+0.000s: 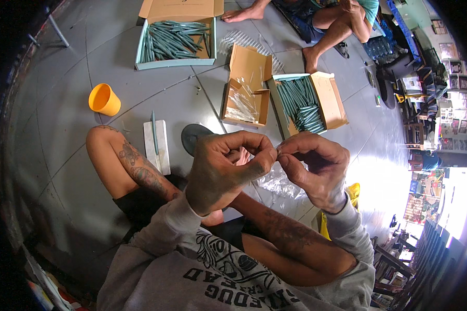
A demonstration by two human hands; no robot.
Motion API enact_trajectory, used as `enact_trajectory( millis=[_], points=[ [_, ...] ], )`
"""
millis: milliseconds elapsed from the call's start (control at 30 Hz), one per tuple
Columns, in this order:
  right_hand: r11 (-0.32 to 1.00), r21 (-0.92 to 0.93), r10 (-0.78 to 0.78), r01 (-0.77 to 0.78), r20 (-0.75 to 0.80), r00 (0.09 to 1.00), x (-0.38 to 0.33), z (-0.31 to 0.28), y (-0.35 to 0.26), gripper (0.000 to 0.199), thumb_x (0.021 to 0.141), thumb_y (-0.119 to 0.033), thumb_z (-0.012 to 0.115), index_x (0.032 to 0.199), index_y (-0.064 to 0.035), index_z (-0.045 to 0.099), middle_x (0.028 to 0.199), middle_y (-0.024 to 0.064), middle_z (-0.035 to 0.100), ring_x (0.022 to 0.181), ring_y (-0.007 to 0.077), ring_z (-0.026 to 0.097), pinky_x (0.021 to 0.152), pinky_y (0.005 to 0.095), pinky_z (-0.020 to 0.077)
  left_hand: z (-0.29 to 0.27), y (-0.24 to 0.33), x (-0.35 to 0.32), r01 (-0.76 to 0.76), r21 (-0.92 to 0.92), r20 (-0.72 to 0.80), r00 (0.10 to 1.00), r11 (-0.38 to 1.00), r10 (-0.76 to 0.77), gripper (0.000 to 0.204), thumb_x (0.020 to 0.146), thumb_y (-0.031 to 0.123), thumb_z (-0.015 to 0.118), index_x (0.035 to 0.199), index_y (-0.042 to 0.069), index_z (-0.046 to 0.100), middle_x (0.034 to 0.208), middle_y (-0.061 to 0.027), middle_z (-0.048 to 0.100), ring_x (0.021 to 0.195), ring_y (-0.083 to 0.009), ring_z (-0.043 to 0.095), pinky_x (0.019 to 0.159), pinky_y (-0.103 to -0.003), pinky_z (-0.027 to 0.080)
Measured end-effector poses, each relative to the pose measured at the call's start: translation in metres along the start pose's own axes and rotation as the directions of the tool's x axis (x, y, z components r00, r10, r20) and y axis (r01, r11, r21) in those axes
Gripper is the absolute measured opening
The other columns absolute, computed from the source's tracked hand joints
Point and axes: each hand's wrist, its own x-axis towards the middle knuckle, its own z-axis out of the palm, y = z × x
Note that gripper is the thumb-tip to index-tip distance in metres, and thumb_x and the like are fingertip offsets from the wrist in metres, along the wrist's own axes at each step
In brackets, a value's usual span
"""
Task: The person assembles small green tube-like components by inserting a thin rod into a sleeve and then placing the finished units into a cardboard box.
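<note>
My left hand (232,168) and my right hand (316,165) meet in front of my chest, fingertips almost touching. Both are closed in a pinch, thumb against index finger, around something tiny that I cannot make out. Below and beyond them, a slim dark green pen-like stick (154,136) lies on a pale rectangular slab (163,151) on the floor. Beside the slab, a dark round disc (192,139) is partly covered by my left hand. A small brown carton (247,115) beyond my hands holds slim clear pieces (242,105).
An open box (175,64) of green sticks stands far left, another box (331,103) of them right of centre. A yellow cup (105,100) stands left. Clear plastic sheeting (283,181) lies under my right hand. Another person's bare leg (327,44) reaches in at the top.
</note>
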Motion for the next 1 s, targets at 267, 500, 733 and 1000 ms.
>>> enact_trajectory(
  millis=[267, 500, 733, 1000],
  points=[
    [0.958, -0.252, -0.142, 0.136, -0.008, 0.99, 0.001, -0.001, 0.001, 0.012, 0.078, 0.0, 0.073, 0.089, 0.0023, 0.07, 0.087, 0.0098, 0.074, 0.081, 0.0158, 0.073, 0.078, 0.0275, 0.0578, 0.004, -0.003, 0.0, -0.058, 0.052, -0.041, 0.997, 0.997, 0.06, 0.018, 0.088, 0.009, 0.075, 0.095, -0.005, 0.068, 0.084, -0.0039, 0.067, 0.077, -0.0073, 0.061, 0.071, -0.022, 0.052],
    [0.93, -0.259, -0.267, 0.262, 0.016, 0.963, 0.003, -0.003, 0.006, 0.012, 0.077, 0.002, 0.073, 0.088, 0.0025, 0.07, 0.087, 0.0107, 0.074, 0.08, 0.0168, 0.073, 0.076, 0.0286, 0.0585, 0.003, 0.013, 0.001, 0.112, 0.057, -0.01, 0.994, 0.992, -0.112, 0.018, 0.089, 0.012, 0.074, 0.097, -0.003, 0.067, 0.089, -0.007, 0.067, 0.081, -0.0107, 0.063, 0.073, -0.026, 0.052],
    [0.968, -0.121, -0.225, 0.22, -0.025, 0.974, 0.002, 0.0, 0.004, 0.013, 0.077, 0.005, 0.071, 0.089, 0.0036, 0.071, 0.087, 0.0127, 0.073, 0.08, 0.0182, 0.073, 0.075, 0.0291, 0.0589, -0.003, 0.008, 0.005, 0.087, 0.1, 0.037, 0.995, 0.991, -0.091, 0.02, 0.088, 0.017, 0.075, 0.092, -0.001, 0.068, 0.083, -0.0025, 0.067, 0.071, -0.0047, 0.053, 0.064, -0.022, 0.044],
    [0.968, -0.136, -0.213, 0.211, 0.004, 0.977, 0.003, -0.005, 0.011, 0.013, 0.076, 0.004, 0.072, 0.089, 0.0033, 0.072, 0.09, 0.0122, 0.073, 0.081, 0.0174, 0.072, 0.073, 0.0282, 0.0583, -0.006, 0.011, 0.007, 0.141, 0.17, 0.082, 0.984, 0.975, -0.157, 0.027, 0.09, 0.022, 0.076, 0.093, -0.004, 0.068, 0.084, -0.0048, 0.066, 0.077, -0.0087, 0.061, 0.068, -0.024, 0.051]
  ],
)
